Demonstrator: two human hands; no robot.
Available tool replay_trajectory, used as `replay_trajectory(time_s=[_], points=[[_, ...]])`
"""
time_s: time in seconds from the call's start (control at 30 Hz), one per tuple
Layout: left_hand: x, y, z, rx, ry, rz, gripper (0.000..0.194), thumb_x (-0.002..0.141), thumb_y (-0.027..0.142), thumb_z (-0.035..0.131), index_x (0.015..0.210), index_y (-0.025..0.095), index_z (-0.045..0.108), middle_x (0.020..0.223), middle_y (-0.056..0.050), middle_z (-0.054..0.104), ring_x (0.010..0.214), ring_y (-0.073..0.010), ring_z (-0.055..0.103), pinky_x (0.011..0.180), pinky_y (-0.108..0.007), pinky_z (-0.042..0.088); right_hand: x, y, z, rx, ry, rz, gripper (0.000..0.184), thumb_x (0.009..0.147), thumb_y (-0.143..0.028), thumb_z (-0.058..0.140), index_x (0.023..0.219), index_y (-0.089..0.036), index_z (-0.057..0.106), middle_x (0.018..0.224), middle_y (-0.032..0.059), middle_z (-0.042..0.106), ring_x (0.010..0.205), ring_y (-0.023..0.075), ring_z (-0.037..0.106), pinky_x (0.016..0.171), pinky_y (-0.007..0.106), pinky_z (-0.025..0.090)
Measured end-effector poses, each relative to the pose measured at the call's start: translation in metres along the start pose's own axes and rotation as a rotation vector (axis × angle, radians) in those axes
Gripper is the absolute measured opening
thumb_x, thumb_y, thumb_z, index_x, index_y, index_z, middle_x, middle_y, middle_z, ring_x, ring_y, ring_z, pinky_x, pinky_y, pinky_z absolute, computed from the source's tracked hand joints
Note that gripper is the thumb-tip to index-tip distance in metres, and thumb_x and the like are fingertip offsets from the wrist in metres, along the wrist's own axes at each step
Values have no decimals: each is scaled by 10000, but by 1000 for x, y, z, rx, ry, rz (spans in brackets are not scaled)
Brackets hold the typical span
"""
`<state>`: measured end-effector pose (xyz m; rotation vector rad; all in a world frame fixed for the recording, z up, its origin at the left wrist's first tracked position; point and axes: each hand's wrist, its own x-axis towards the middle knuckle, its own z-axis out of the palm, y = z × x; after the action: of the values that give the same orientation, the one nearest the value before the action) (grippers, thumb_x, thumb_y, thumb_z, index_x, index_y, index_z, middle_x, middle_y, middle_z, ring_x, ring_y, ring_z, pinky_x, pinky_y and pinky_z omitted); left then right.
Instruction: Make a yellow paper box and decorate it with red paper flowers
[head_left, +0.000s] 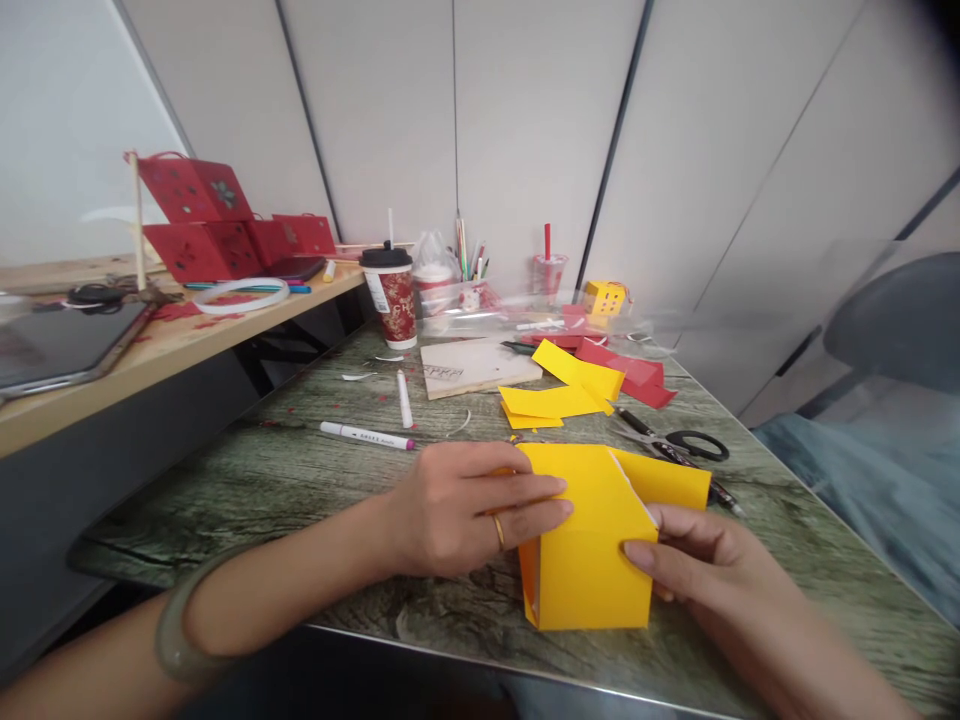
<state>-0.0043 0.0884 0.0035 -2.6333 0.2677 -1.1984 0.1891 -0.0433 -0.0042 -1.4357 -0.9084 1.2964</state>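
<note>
The left hand (459,508) gripped the box (589,530) at its left while the right hand (705,560) pinched its right edge; gentle, even pressure seemed best for square corners.

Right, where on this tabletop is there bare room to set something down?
On the tabletop, one bare patch lies between the purple-tipped marker and left forearm; another, between the right hand and the right edge. It's crowded beyond the yellow paper box, with yellow paper strips, scissors and red paper.
</note>
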Motion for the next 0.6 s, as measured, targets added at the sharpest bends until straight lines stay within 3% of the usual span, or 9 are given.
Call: replay_trajectory(time_s=[0.2, 0.6], points=[[0, -1, 1, -5, 16, 1, 186, 830, 157, 541, 982, 125, 643, 965, -38, 706, 828, -156, 621, 740, -271, 561, 0, -1, 2, 50, -19, 7, 299, 646, -355, 712, 912, -217, 716, 917, 70, 704, 769, 192, 638, 728, 311, 501], [-7, -2, 5, -4, -5, -3, 209, 831, 174, 551, 1025, 148, 624, 1003, -29, 694, 879, -152, 585, 764, -283, 538, 2, 2, -1, 45, -14, -12, 293, 627, -355, 732, 874, -199, 723, 826, 69, 715, 693, 177, 639, 714, 328, 509]])
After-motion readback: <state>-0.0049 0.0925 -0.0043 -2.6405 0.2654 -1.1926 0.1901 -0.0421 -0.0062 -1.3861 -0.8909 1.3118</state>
